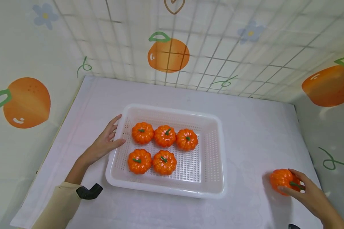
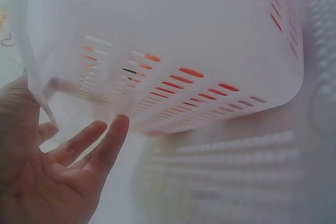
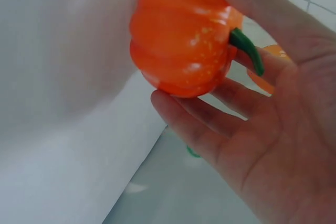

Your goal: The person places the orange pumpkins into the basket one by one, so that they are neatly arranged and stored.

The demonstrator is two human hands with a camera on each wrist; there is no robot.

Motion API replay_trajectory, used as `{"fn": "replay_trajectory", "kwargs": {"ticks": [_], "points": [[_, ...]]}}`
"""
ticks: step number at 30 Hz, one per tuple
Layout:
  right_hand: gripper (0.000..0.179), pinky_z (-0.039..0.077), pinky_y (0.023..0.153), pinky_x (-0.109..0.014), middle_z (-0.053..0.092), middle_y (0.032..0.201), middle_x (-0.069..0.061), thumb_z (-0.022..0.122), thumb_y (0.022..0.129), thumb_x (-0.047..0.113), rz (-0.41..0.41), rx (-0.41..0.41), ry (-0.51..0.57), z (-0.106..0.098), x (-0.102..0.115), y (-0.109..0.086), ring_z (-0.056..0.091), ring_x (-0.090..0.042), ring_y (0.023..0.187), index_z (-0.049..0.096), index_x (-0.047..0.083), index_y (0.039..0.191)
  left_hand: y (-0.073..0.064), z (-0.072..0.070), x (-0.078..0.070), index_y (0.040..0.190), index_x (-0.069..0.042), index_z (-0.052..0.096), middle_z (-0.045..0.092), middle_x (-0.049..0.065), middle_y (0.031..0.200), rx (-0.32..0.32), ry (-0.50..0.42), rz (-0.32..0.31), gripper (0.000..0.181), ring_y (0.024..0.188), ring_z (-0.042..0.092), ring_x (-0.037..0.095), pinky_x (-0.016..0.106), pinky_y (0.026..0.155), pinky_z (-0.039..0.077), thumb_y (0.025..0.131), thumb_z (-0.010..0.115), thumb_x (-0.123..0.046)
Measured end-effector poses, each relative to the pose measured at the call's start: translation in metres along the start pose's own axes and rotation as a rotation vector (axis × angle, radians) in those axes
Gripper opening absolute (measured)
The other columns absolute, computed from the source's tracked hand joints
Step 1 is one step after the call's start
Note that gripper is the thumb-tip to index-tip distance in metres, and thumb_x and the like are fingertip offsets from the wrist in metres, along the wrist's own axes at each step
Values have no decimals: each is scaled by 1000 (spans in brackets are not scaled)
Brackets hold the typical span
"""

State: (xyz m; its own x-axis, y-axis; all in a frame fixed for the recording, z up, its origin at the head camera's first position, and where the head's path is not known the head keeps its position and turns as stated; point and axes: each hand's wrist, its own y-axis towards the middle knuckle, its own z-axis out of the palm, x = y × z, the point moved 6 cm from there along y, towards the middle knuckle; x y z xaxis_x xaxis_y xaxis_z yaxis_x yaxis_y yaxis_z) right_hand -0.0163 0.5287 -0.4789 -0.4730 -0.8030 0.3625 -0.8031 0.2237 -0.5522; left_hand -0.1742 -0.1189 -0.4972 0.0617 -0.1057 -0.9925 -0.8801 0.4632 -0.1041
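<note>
A white plastic basket point(image 1: 190, 190) with slotted walls stands mid-table. Inside, small orange toy pumpkins with green stems form two rows: three at the back, two in front point(image 1: 164, 163). My left hand point(image 1: 104, 141) holds the basket's left rim, thumb over the edge and fingers along the outer wall. In the left wrist view those fingertips lie right at the slotted side point(image 2: 184, 85). Far to the right, my right hand point(image 1: 312, 194) grips another toy pumpkin point(image 1: 281, 180) between thumb and fingers. Its stem point(image 3: 248, 51) points toward the palm in the right wrist view.
A pale cloth point(image 1: 243, 133) covers the table. White sheeting printed with oranges point(image 1: 168, 55) and flowers hangs at the back and both sides, with a wire grid point(image 1: 215, 60) at the back. The table's right edge point(image 1: 305, 146) runs close by the right hand.
</note>
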Motion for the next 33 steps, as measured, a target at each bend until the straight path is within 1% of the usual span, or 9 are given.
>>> {"fn": "replay_trajectory", "kwargs": {"ticks": [7, 11, 14, 19, 23, 27, 30, 32, 33], "points": [[94, 51, 75, -66, 24, 141, -44, 62, 96, 46, -94, -48, -18, -10, 28, -4, 37, -61, 112, 12, -13, 150, 0, 0, 2, 159, -35, 10, 33, 19, 149, -2, -3, 1, 87, 127, 49, 47, 49, 83, 57, 96, 65, -13], [96, 48, 75, -69, 21, 144, -43, 63, 96, 47, -108, -46, -11, -15, 43, -3, 32, -62, 115, 11, -10, 152, 1, -1, 3, 159, -35, 10, 33, 19, 149, -3, -3, 0, 87, 127, 49, 47, 49, 83, 57, 96, 64, -11], [94, 48, 76, -70, 22, 145, -42, 64, 96, 45, -137, -45, -6, -18, 54, -2, 32, -62, 117, 12, -8, 153, 1, -1, 2, 159, -35, 10, 33, 18, 149, -5, 4, -5, 87, 127, 49, 46, 49, 84, 57, 96, 64, -11], [88, 48, 77, -71, 25, 144, -40, 66, 96, 38, -236, -71, -3, -23, 75, -4, 35, -61, 117, 16, -5, 154, 0, 0, 1, 159, -36, 10, 33, 18, 150, -8, 8, -8, 86, 127, 50, 46, 51, 84, 57, 96, 62, -8], [85, 48, 79, -72, 28, 143, -38, 67, 96, 33, -298, -89, -5, -26, 93, -5, 37, -61, 117, 18, -4, 154, 0, 0, 0, 159, -36, 10, 33, 18, 150, -13, 9, -12, 86, 127, 50, 46, 52, 84, 56, 96, 63, -9], [82, 48, 80, -71, 33, 142, -35, 68, 96, 32, -343, -95, -13, -28, 111, -6, 41, -57, 117, 21, -2, 154, 0, 0, 0, 159, -37, 10, 32, 17, 150, -12, 6, -14, 86, 126, 50, 46, 52, 83, 57, 96, 64, -13], [82, 50, 81, -69, 35, 142, -33, 68, 95, 33, -361, -87, -13, -27, 126, -5, 42, -55, 117, 22, 0, 155, 0, 0, 0, 159, -37, 11, 32, 17, 151, -9, 2, -13, 86, 126, 50, 46, 52, 83, 57, 96, 64, -13], [82, 52, 80, -64, 36, 142, -32, 69, 95, 31, -391, -87, -14, -28, 136, -5, 42, -54, 117, 23, 2, 155, 0, 0, 0, 158, -38, 11, 32, 16, 151, -9, 1, -16, 86, 126, 50, 45, 51, 83, 57, 96, 64, -13], [81, 56, 80, -57, 38, 141, -32, 69, 95, 30, -408, -93, -15, -29, 141, -5, 43, -53, 117, 24, 2, 155, 0, 0, 0, 159, -37, 10, 32, 17, 151, -8, 2, -14, 86, 126, 50, 45, 51, 83, 57, 96, 64, -13]]}}
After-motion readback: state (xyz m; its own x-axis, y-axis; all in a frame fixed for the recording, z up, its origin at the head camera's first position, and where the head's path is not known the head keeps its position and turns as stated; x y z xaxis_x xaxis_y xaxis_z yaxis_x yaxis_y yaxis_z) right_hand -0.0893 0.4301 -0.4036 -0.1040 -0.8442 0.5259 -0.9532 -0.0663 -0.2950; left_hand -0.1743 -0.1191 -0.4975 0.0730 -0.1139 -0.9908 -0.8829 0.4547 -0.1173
